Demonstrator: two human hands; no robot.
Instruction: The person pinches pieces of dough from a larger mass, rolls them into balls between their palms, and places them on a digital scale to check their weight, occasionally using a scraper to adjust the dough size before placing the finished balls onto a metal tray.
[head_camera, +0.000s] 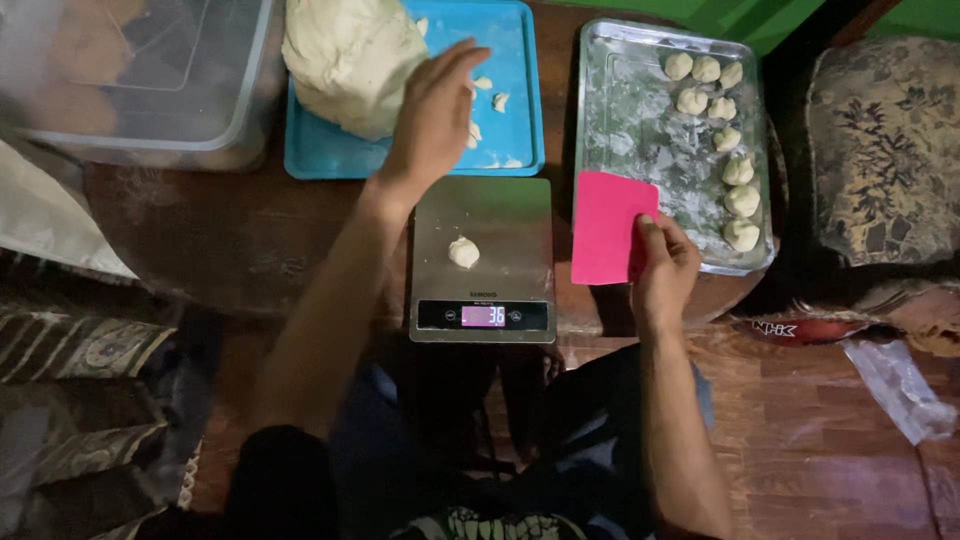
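Dark wooden desk (230, 240) carries a scale (482, 258) with one small dough piece (463, 251) at its centre, being weighed. At 12 o'clock the left hand (432, 118), fingers spread open, reaches the big dough mass (350, 60) on a blue tray (520, 120), likely for more dough. The right hand (662, 272) pinches a pink scraper (610, 228); at 2 o'clock a metal tray (640, 140) holds nine balls.

Large dough mass (352, 62): pale, lumpy, at far-left corner of blue tray (515, 90); small scraps (486, 102) lie toward the tray's right edge. Dough piece (463, 252): small, rounded, centred on kitchen scale (520, 225) platform. Pink scraper (606, 226): flat, rectangular, overlapping near-left corner of metal tray (640, 130).
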